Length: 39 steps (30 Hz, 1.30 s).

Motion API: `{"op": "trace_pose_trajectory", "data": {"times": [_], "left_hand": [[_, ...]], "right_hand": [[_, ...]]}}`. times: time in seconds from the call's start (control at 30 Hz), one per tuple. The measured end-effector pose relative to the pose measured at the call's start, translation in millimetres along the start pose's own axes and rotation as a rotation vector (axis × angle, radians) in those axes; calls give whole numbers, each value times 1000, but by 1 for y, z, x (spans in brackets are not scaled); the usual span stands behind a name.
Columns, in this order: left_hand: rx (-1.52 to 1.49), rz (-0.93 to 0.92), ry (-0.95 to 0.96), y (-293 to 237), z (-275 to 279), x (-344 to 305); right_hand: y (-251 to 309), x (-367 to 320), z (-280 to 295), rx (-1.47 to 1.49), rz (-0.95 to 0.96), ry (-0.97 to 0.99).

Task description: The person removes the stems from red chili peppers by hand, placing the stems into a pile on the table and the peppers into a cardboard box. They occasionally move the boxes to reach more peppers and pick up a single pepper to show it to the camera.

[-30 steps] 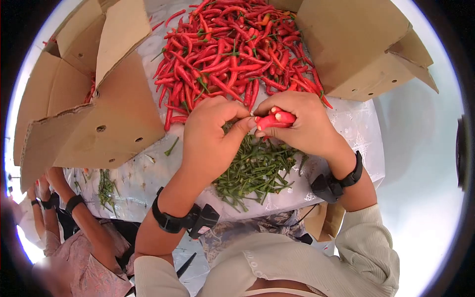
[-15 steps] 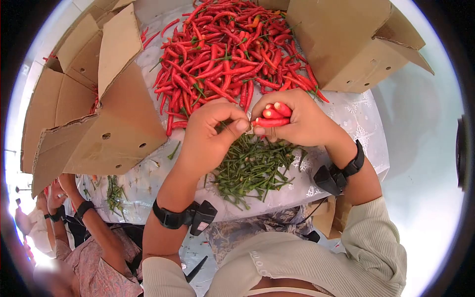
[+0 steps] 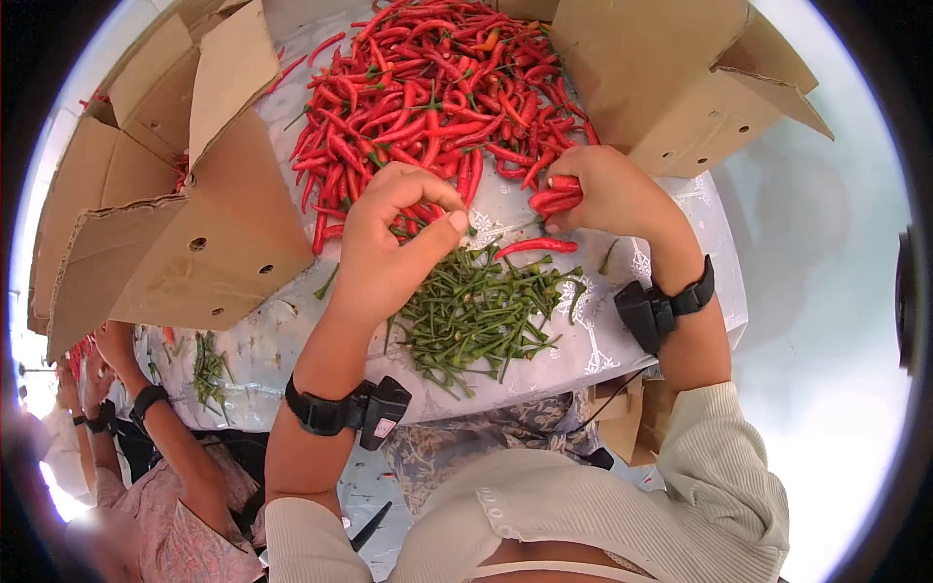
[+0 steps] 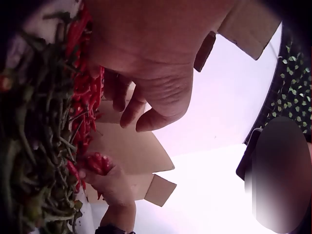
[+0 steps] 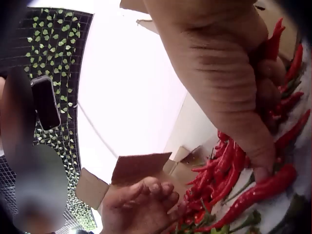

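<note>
In the head view my right hand (image 3: 622, 194) grips several red chilies (image 3: 557, 202), their ends showing past its fingers. Below it one red chili (image 3: 536, 247) lies on the table; the right wrist view has the thumb of my right hand (image 5: 224, 83) just above a chili (image 5: 263, 191). My left hand (image 3: 384, 257) hovers left of centre, fingers loosely bent, and the left wrist view shows nothing in that hand (image 4: 151, 68). Beneath the hands lies a heap of green stems (image 3: 471, 321), with a big pile of red chilies (image 3: 418, 107) beyond.
One open cardboard box (image 3: 219, 233) stands at the left, another (image 3: 661, 87) at the back right. At the lower left another person's arm (image 3: 180, 437) reaches near a small bunch of stems (image 3: 208, 369). The table's covering (image 3: 695, 233) is pale and patterned.
The hands have moved apart, the right one to the right and slightly up with its chilies. A single chili now shows on the table between the right hand and the stems.
</note>
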<state>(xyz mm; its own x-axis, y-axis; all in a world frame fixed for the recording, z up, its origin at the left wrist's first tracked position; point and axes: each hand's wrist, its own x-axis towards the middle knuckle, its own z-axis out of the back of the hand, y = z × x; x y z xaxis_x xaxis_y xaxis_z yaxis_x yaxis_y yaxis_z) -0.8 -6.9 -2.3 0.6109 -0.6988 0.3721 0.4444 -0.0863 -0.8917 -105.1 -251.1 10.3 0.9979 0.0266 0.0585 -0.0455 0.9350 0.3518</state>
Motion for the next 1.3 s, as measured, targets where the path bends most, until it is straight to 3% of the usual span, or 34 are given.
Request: {"op": "trace_pose_trajectory", "data": {"times": [0.07, 0.27, 0.37, 0.47, 0.57, 0.77, 0.97, 1.07, 1.17, 1.27, 1.3], "left_hand": [[-3, 10, -12, 2, 1, 0], [38, -81, -197, -5, -10, 0], [105, -96, -75, 0, -4, 0], [60, -55, -51, -1, -2, -1], [61, -47, -25, -2, -3, -1], [133, -134, 23, -3, 0, 0], [-24, -48, 62, 0, 1, 0], [-200, 72, 91, -3, 2, -1], [-310, 151, -1, -5, 2, -2], [-255, 54, -20, -5, 9, -1], [-302, 38, -40, -2, 7, 0]], "right_hand": [[1, 2, -4, -50, 84, -18], [39, 7, -2, 940, -173, -43], [60, 5, -5, 906, -128, -26], [62, 4, -12, 945, -129, -130], [69, 2, -7, 1024, -172, -55], [61, 3, -13, 871, -5, -90], [58, 3, -12, 852, 81, -58], [54, 2, -10, 920, 63, 18], [46, 5, -11, 999, 72, -95], [33, 2, 14, 1083, -231, 86], [37, 1, 11, 1093, -207, 12]]}}
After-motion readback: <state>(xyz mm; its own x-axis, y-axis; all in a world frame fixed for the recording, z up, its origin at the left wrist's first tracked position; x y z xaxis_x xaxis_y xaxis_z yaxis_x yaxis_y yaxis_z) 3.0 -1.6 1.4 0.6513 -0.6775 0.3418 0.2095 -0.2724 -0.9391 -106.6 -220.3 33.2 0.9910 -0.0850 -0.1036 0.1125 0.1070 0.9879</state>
